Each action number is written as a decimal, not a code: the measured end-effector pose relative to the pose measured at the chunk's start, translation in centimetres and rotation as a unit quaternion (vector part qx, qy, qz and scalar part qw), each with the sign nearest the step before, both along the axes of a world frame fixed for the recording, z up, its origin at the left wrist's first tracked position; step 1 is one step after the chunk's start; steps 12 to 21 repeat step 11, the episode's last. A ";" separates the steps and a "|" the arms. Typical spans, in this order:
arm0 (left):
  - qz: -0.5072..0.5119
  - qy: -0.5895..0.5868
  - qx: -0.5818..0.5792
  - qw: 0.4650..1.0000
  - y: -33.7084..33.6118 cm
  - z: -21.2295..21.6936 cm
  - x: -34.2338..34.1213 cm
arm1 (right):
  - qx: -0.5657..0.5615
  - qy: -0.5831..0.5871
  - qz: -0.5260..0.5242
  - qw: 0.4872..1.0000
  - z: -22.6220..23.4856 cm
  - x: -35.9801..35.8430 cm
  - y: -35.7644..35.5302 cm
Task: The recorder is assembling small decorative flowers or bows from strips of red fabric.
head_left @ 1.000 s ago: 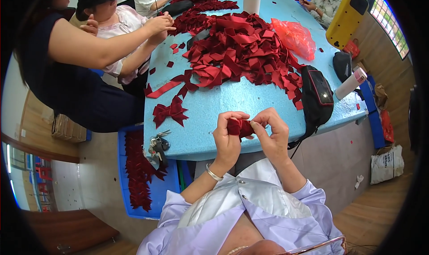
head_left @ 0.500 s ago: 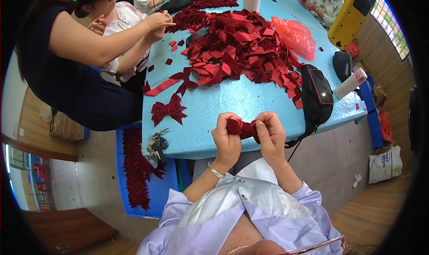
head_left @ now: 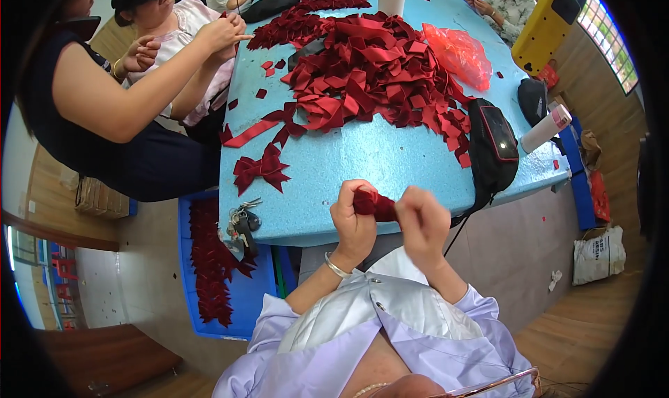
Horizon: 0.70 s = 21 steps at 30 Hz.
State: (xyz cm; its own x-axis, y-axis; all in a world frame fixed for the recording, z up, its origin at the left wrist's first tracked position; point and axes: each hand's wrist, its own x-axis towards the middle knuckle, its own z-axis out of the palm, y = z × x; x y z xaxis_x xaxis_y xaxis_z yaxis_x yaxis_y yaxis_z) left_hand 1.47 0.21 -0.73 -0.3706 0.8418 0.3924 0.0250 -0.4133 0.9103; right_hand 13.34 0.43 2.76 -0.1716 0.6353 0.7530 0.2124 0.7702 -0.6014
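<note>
A dark red velvet ribbon bow (head_left: 376,205) is held above the near edge of the light blue table (head_left: 327,178). My left hand (head_left: 352,217) grips its left end between thumb and fingers. At the bow's right end is my right hand (head_left: 424,224), fingers curled in and smeared by motion; whether it still pinches the ribbon is hard to see. A finished-looking red bow (head_left: 260,169) lies on the table to the left. Beyond my hands rises a big heap of cut red ribbon pieces (head_left: 376,77).
Keys (head_left: 244,224) lie at the near left corner, above a blue crate (head_left: 251,297) of red bows. A black pouch (head_left: 493,150) and a pale bottle (head_left: 547,128) stand at the right. Co-workers sit and stand along the left side; another sits at the far right.
My right hand has turned and curled its fingers at the bow's right end. My left hand keeps its grip. The standing co-worker's hands have moved slightly left.
</note>
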 end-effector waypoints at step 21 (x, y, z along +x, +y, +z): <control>-0.013 -0.127 -0.019 0.992 0.4 -0.1 -0.1 | -0.210 0.196 0.115 0.951 -2.1 1.3 1.1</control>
